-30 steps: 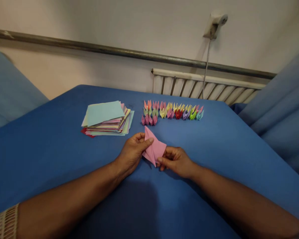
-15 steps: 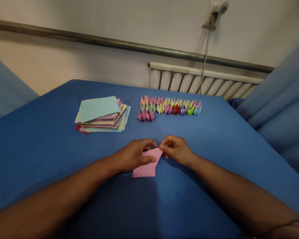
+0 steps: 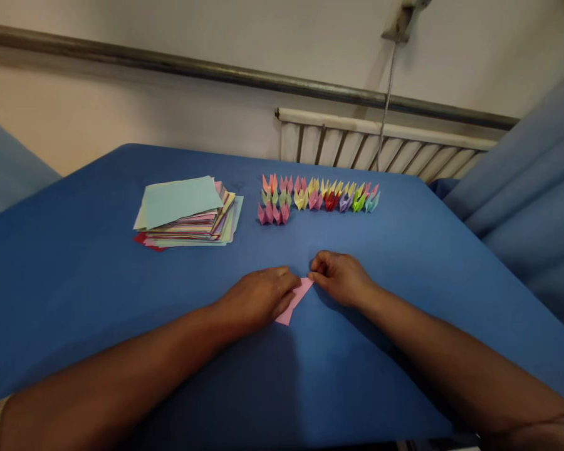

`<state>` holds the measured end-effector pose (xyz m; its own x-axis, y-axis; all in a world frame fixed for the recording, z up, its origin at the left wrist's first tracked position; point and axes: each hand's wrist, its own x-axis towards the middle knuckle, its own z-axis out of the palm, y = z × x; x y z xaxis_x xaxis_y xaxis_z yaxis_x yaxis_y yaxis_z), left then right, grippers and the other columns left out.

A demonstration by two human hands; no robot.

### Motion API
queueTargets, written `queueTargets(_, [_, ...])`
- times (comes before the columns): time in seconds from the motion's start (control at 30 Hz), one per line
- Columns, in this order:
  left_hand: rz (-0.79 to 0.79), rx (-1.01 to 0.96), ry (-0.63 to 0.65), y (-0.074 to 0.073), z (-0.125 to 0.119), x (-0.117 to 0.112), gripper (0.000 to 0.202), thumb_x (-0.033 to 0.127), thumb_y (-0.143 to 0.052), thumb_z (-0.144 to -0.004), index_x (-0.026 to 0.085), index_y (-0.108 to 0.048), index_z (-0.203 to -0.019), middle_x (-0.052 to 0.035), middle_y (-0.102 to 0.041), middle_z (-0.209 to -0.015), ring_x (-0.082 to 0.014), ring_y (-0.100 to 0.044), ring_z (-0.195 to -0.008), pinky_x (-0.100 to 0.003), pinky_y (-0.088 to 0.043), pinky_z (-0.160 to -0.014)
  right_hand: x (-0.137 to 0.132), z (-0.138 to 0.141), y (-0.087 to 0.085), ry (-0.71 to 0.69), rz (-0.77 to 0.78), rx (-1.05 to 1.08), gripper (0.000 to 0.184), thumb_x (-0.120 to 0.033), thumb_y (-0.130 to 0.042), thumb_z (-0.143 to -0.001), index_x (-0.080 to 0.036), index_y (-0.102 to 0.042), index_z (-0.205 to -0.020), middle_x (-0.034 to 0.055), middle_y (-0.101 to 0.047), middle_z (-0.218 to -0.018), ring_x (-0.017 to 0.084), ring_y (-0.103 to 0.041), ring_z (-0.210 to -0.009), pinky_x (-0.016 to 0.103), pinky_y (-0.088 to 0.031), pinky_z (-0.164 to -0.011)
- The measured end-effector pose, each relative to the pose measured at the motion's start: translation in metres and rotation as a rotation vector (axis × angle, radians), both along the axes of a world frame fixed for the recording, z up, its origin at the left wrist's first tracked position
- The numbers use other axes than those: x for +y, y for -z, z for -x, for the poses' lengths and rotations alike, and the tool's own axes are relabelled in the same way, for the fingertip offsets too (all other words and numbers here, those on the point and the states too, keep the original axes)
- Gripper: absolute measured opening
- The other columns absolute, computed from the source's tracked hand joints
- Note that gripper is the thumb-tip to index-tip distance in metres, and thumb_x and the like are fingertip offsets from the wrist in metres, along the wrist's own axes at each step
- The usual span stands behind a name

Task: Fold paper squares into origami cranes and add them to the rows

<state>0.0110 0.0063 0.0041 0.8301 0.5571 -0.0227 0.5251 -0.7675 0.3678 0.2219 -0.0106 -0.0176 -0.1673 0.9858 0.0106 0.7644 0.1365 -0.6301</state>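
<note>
A folded sheet of pink origami paper (image 3: 297,300) lies on the blue table, partly hidden under my left hand. My left hand (image 3: 263,295) is palm down over it, fingers together and bent, pressing on the paper near its upper edge. At the paper's upper right corner my right hand (image 3: 338,275) is closed, thumb and forefinger pinching the tip. The left part of the paper cannot be seen beneath the left hand.
Left of centre stands an uneven stack of coloured paper (image 3: 183,213), light blue on top. Several small folded paper cranes (image 3: 331,200) stand in rows behind my hands. A radiator (image 3: 338,141) and a metal rail (image 3: 216,75) run along the wall behind the table (image 3: 98,275).
My left hand has turned over the pink paper and slid right, covering more of it. My right hand has shifted slightly right, keeping the corner pinched. The view has tilted a little.
</note>
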Motion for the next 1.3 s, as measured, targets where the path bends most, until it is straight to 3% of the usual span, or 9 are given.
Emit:
queueTargets(0.13, [0.025,-0.014,-0.059,0.006,-0.002,0.001,0.027,0.038,-0.049,-0.090,0.020,-0.055,-0.110,-0.0034,-0.061,-0.099,-0.0182,-0.058,-0.085,-0.029,-0.043,-0.071,-0.003,-0.013,0.009,-0.066,-0.088,0.062,0.006,-0.019,-0.054,-0.085,-0.020,-0.060,-0.084,-0.0003,-0.063,-0.076,0.012,-0.055,-0.068,0.025,-0.041,-0.064])
queueTargets(0.27, [0.027,0.019,-0.130,0.005,-0.005,0.003,0.028,0.042,-0.050,-0.090,0.022,-0.056,-0.109,-0.0029,-0.059,-0.098,-0.0178,-0.057,-0.081,-0.029,-0.042,-0.067,-0.020,-0.025,0.008,-0.209,-0.262,0.143,0.022,-0.011,-0.044,-0.089,-0.020,-0.060,-0.102,0.0042,-0.063,-0.091,0.015,-0.058,-0.087,0.030,-0.046,-0.080])
queueTargets(0.33, [0.027,0.014,-0.142,0.004,-0.006,0.004,0.027,0.042,-0.050,-0.089,0.023,-0.056,-0.109,-0.0024,-0.057,-0.098,-0.0171,-0.056,-0.080,-0.028,-0.041,-0.067,-0.027,-0.028,0.003,-0.317,-0.277,0.151,0.031,-0.007,-0.042,-0.089,-0.021,-0.058,-0.112,0.0064,-0.061,-0.102,0.016,-0.057,-0.094,0.031,-0.046,-0.084])
queueTargets(0.43, [0.012,-0.011,-0.113,0.005,-0.006,0.005,0.023,0.041,-0.048,-0.091,0.024,-0.059,-0.103,-0.0017,-0.055,-0.095,-0.0166,-0.055,-0.083,-0.028,-0.041,-0.070,-0.032,-0.026,-0.006,-0.448,-0.224,-0.010,0.037,-0.008,-0.044,-0.089,-0.023,-0.056,-0.120,0.0075,-0.060,-0.107,0.017,-0.056,-0.095,0.033,-0.047,-0.083])
queueTargets(0.6, [0.013,-0.017,-0.111,0.007,-0.005,0.004,0.022,0.038,-0.045,-0.093,0.023,-0.058,-0.102,-0.0019,-0.055,-0.095,-0.0158,-0.055,-0.082,-0.028,-0.041,-0.070,-0.035,-0.020,-0.012,-0.479,-0.193,-0.161,0.039,-0.009,-0.045,-0.089,-0.024,-0.056,-0.124,0.0079,-0.060,-0.109,0.020,-0.053,-0.099,0.034,-0.046,-0.085])
queueTargets(0.93, [0.077,-0.041,-0.199,0.002,-0.006,-0.002,0.027,0.043,-0.061,-0.082,0.020,-0.054,-0.094,-0.0011,-0.055,-0.094,-0.0171,-0.053,-0.083,-0.029,-0.040,-0.071,-0.031,-0.027,-0.006,-0.469,-0.238,-0.109,0.037,-0.007,-0.046,-0.087,-0.020,-0.058,-0.120,0.0074,-0.062,-0.103,0.018,-0.054,-0.092,0.033,-0.047,-0.081])
queueTargets(1.13, [0.155,-0.067,-0.211,0.002,-0.009,0.002,0.019,0.038,-0.059,-0.083,0.019,-0.055,-0.081,-0.0009,-0.057,-0.092,-0.0157,-0.054,-0.082,-0.028,-0.040,-0.072,-0.030,-0.028,-0.009,-0.506,-0.240,-0.081,0.045,-0.003,-0.048,-0.078,-0.021,-0.058,-0.119,0.0066,-0.061,-0.104,0.018,-0.053,-0.090,0.033,-0.046,-0.079])
queueTargets(1.3, [0.156,-0.082,-0.217,0.000,-0.010,0.002,0.018,0.032,-0.050,-0.087,0.019,-0.057,-0.076,-0.0008,-0.057,-0.088,-0.0137,-0.054,-0.077,-0.027,-0.040,-0.069,-0.030,-0.027,-0.013,-0.507,-0.231,-0.101,0.044,-0.005,-0.047,-0.081,-0.022,-0.057,-0.120,0.0064,-0.060,-0.103,0.018,-0.053,-0.089,0.032,-0.046,-0.077])
